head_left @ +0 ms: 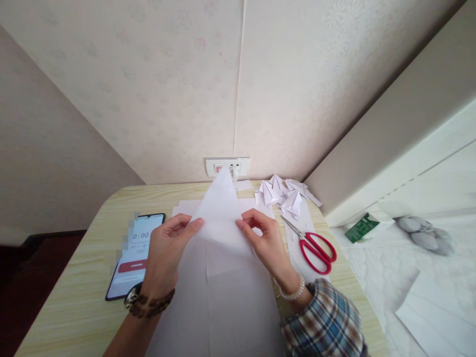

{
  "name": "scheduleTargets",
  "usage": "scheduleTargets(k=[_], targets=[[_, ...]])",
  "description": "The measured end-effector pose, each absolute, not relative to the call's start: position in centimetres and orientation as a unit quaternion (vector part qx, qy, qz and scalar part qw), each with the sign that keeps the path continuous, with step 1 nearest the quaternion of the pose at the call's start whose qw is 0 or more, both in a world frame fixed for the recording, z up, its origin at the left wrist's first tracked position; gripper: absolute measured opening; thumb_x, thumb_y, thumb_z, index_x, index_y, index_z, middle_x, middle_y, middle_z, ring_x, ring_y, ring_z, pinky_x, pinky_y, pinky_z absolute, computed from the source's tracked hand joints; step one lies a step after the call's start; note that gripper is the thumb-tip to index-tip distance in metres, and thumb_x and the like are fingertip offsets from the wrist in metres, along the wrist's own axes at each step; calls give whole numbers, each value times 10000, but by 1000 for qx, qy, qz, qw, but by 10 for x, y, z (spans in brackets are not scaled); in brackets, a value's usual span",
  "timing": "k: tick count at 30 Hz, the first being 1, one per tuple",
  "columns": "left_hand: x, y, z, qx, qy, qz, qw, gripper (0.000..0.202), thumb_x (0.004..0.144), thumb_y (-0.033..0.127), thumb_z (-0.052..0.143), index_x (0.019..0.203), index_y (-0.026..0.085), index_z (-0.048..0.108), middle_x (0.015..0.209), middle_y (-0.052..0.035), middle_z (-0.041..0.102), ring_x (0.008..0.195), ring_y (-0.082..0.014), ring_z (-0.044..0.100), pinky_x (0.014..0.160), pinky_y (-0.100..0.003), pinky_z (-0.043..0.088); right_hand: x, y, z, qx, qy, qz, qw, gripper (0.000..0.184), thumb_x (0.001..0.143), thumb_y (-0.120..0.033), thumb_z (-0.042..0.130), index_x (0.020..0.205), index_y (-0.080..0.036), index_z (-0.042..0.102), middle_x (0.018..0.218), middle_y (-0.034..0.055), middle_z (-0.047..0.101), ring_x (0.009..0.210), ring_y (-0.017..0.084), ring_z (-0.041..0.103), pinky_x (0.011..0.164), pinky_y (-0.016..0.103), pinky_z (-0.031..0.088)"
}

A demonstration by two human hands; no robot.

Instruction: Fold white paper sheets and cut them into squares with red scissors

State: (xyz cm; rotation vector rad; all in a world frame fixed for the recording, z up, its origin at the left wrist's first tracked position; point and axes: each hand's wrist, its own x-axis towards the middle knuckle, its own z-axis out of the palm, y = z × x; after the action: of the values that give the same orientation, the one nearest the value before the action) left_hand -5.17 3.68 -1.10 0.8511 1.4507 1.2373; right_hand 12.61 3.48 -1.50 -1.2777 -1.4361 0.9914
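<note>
Both hands at work on one white sheet [220,210], held between them, its narrow point directed away from the person. Left hand [174,243] pinches the left edge, thumb on top, fingers curled behind; right hand [262,238] pinches the opposite edge between thumb and forefinger, remaining fingers loosely bent. Grips sit roughly level; judged to be so placed to keep the paper taut and even, as light pinches suit something this thin.

Below and between the wrists: loose paper [226,307] spread on the desk [67,302], apparently serving as work surface or stock. Beyond the hands, a wall socket [209,163] is partly covered by the sheet's tip in this view; contact between them cannot be told.

Just left of the left hand: phone [139,255], screen up, display reading zeros, its near end partly behind the wrist. It would limit leftward movement.

Right of the right hand: scissors [305,236], red handles towards the person, within easy reach but close to the forearm's path. Beyond them, folded paper pieces [277,193] heaped by the wall, probably set there to leave working room. Farther right, off the desk: green box [360,229].
</note>
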Motion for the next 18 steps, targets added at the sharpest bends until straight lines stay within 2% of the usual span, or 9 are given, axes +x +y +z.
scheduleTargets(k=[6,13,18], targets=[[-51,34,-10,339,599,508,518,225,593,362,797,629,183,665,616,32,677,533,-115,580,494,-193,442,126,36,-19,-522,-575,409,479,150,825,-272,586,699,-191,582,638,-19,607,617,128,571,597,229,439],[-51,35,-11,355,588,508,519,182,614,321,792,629,195,662,612,42,675,537,-114,577,494,-192,426,126,36,-20,-523,-563,416,486,175,810,-292,600,670,-196,558,632,-18,588,616,128,549,604,240,439],[-48,34,-8,381,574,490,533,201,617,328,784,733,198,685,695,16,710,583,-143,622,524,-217,470,128,37,-22,-522,-559,418,489,176,807,-290,593,666,-196,547,623,-24,571,603,125,541,593,238,437]])
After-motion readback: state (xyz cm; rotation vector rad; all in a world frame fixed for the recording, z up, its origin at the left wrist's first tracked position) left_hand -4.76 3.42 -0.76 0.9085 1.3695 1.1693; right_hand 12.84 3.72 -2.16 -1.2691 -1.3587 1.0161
